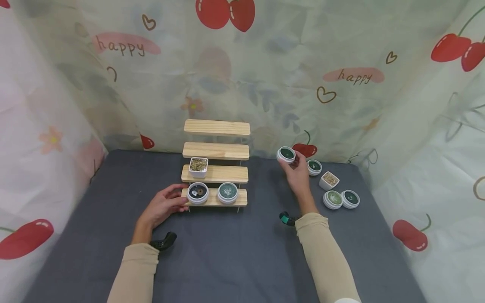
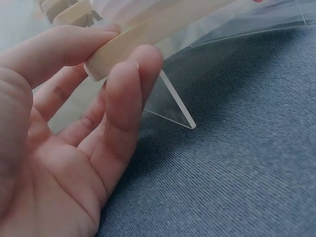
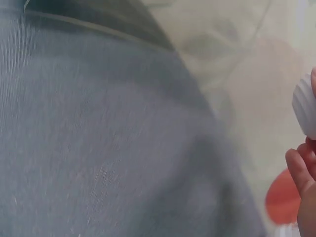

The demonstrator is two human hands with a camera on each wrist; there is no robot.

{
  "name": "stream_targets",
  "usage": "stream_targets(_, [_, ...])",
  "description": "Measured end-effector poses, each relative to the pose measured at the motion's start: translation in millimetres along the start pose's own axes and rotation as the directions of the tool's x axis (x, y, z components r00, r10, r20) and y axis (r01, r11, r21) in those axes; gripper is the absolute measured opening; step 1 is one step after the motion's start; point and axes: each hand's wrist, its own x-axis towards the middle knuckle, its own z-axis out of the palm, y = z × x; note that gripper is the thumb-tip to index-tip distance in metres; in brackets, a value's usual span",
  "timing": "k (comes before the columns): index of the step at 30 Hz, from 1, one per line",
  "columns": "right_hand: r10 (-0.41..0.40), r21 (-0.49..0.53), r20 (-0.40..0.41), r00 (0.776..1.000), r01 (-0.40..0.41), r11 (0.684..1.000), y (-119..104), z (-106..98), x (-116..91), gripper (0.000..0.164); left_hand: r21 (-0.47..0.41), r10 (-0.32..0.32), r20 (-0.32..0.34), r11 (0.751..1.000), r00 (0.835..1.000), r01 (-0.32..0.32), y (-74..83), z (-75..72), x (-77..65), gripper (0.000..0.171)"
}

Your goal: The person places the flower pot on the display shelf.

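Note:
A stepped display rack with wooden shelves (image 1: 217, 150) and clear supports (image 2: 178, 101) stands at the back of the table. My left hand (image 1: 163, 207) pinches the left end of its lowest shelf (image 2: 143, 39) between thumb and fingers. On that shelf sit two round white pots, one dark-topped (image 1: 198, 192) and one grey-green (image 1: 227, 192). A square white pot with beige bits (image 1: 198, 166) is one shelf higher. Right of the rack, my right hand (image 1: 297, 172) holds a round white pot with a dark green top (image 1: 286, 154) above the table. The right wrist view shows only its ribbed side (image 3: 305, 106).
Behind my right hand stands another round green-topped pot (image 1: 314, 167). Farther right are a tilted square pot (image 1: 329, 180), a light green round pot (image 1: 333, 199) and a dark green one (image 1: 350, 199). A patterned curtain (image 1: 265, 84) borders the dark cloth-covered table (image 1: 235, 261).

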Motion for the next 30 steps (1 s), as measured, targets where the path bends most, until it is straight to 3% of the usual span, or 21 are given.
stream_targets(11, [-0.077,0.075,0.088,0.993,0.071,0.995,-54.5,18.4,-17.2,0.068,0.000,0.017,-0.002,1.000,1.000,-0.017,-1.1,0.1,-1.6,0.067])
stream_targets(18, [-0.087,0.069,0.134,0.987,0.079,0.995,-82.1,34.8,-33.5,0.066,-0.007,0.031,-0.011,0.999,0.999,-0.031,-2.1,-0.7,-0.4,0.063])
stream_targets(30, [-0.119,0.134,0.307,0.944,0.081,0.988,-98.8,63.0,-59.4,0.066,-0.024,0.031,-0.013,0.999,0.999,-0.031,-3.8,0.1,-0.9,0.062])
